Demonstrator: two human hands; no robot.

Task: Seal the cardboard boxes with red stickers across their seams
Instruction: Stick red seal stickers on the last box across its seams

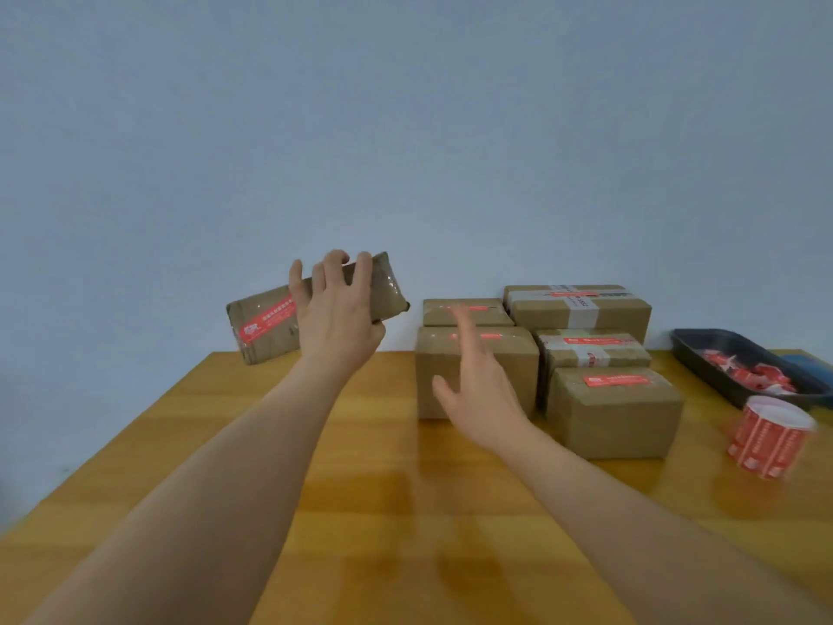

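- A flat cardboard box (315, 306) with a red sticker (266, 321) on its face is tilted in the air above the tabletop's far left edge, grasped by the left hand (336, 309), fingers curled over its top edge.
- The right hand (478, 390) is released, fingers straight, hovering in front of the stacked boxes (541, 354).
- Those boxes crowd the far right, against the wall (405, 128).
- A sticker roll (768, 437) and black tray (739, 367) sit near the right edge.
- The tabletop (383, 512) lies bare in front.
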